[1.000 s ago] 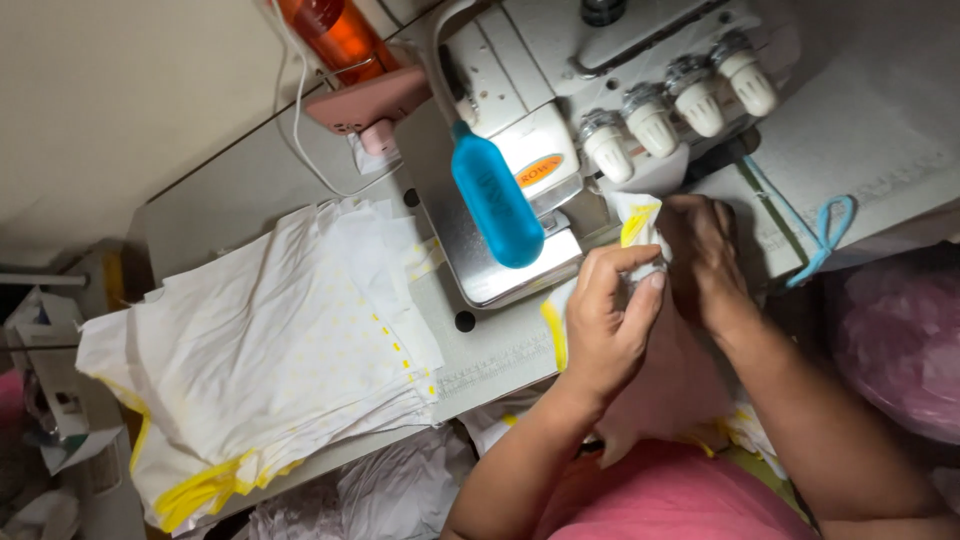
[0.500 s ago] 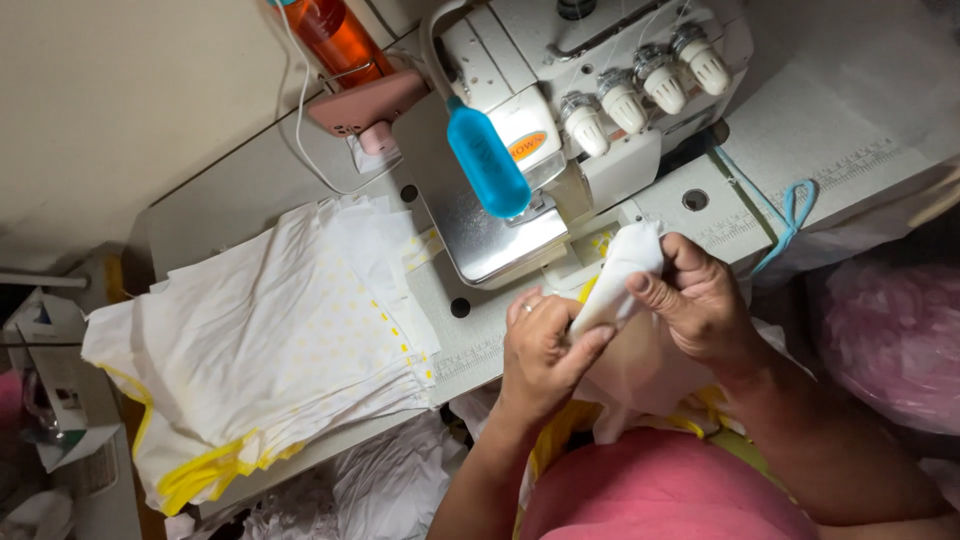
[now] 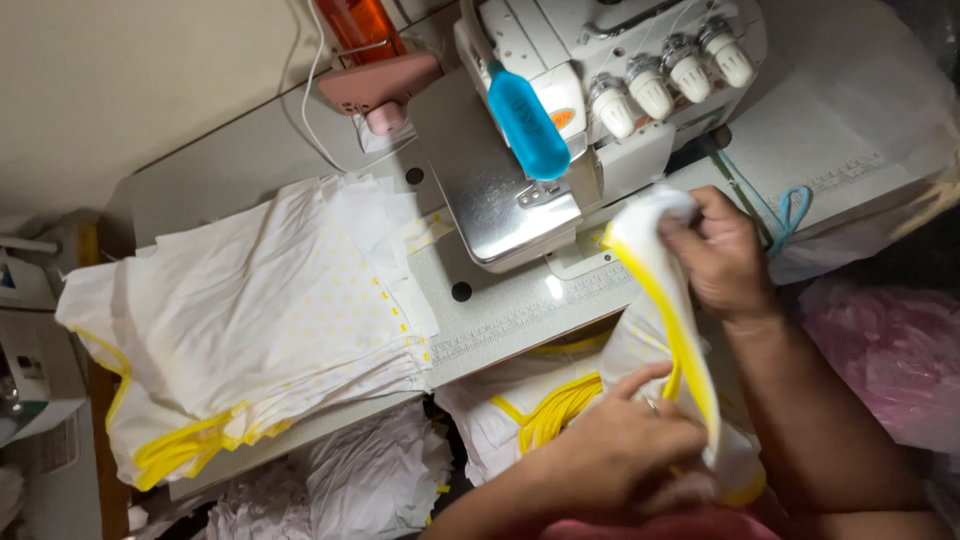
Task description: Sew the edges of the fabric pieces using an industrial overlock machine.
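White fabric piece with a bright yellow trimmed edge (image 3: 655, 300), stretched between both hands in front of the sewing machine, above the near edge of the grey work table (image 3: 520, 320). Upper end bunched in the right hand (image 3: 725, 255), fingers curled closed around the cloth, knuckles up, just beside the machine's polished metal bed plate (image 3: 500, 210). Lower end pinched in the left hand (image 3: 625, 455), fingers folded over the fabric with the yellow band running out from under them; a ring visible on one finger. Yellow edge taut and slanting from upper left near the machine down toward the lap. More white and yellow cloth hanging below the table edge, between the two forearms.

White overlock sewing machine (image 3: 600, 90) at the top of the view, with a row of white tension knobs (image 3: 665, 70) along its front and a blue oblong lamp (image 3: 527, 125) fastened over the bed plate. Pink clamp-like object (image 3: 380, 85) and an orange translucent container (image 3: 350, 20) behind the machine to the left. Thick stack of white fabric pieces with yellow dots and yellow edging (image 3: 250, 320) lying on the table's left part, well apart from both hands. Light blue cord (image 3: 785, 215) lying on the table just right of the right hand. Pink plastic bag (image 3: 880, 360) beside the right forearm, below the table.
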